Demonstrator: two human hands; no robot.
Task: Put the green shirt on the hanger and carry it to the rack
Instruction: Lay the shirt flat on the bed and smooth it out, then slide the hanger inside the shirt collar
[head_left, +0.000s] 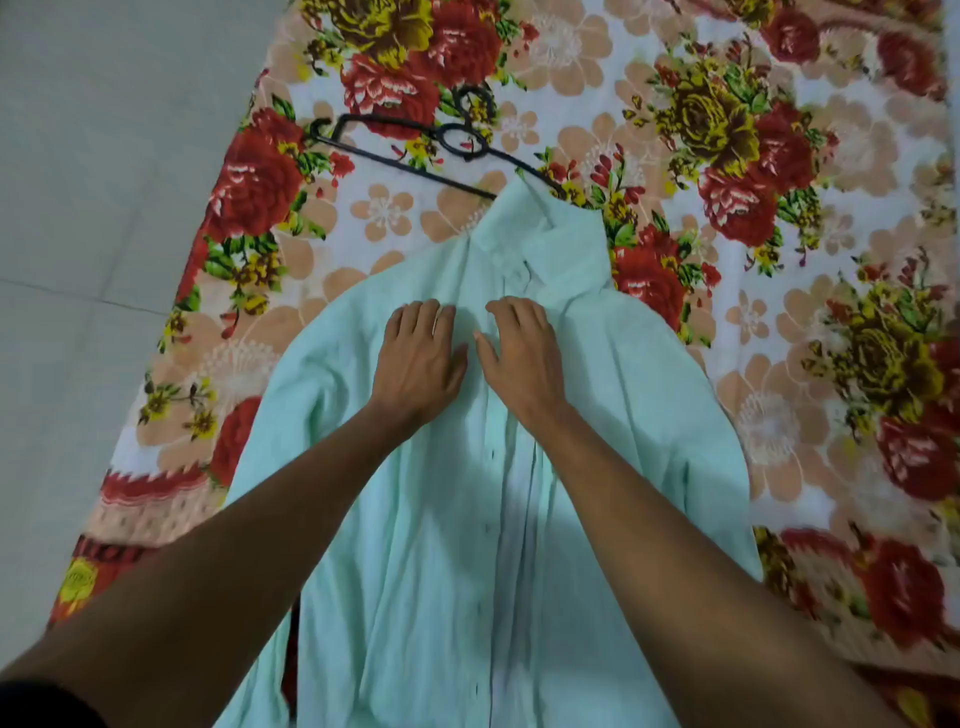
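So the green shirt (452, 519) is laid out flat, front side up, on a bed w/ a loud floral bedsheet (779, 364) (big red and mustard roses, peach flowers on white). Collar end points away from the person, hem runs off the bottom of the shot. Button placket goes pretty much down the middle, you can see a few small buttons along it. Fabric's kinda wrinkled, esp. lower down, and the sleeves look folded in along the sides.

Both hands are on the shirt's chest area, just below the collar (540, 244). Left hand (418, 358) is palm down, fingers spread a bit and lying flat on the cloth, not gripping anything afaict. Right hand (522, 353) is just beside it, also palm down, fingers slightly curled w/ the tips pressing into the fabric near the placket, thumb sticking out toward the left one. The two hands are close but not touching. Bare forearms come in from the bottom corners.

The black hanger (415, 150) is lying on the sheet beyond the collar, tilted diagonally, hook pointing away. One end of it seems to run under the collar/shoulder bit, rest is out in the open, so the shirt isn't on it properly.

Left of the bed there's plain grey floor (78, 208).
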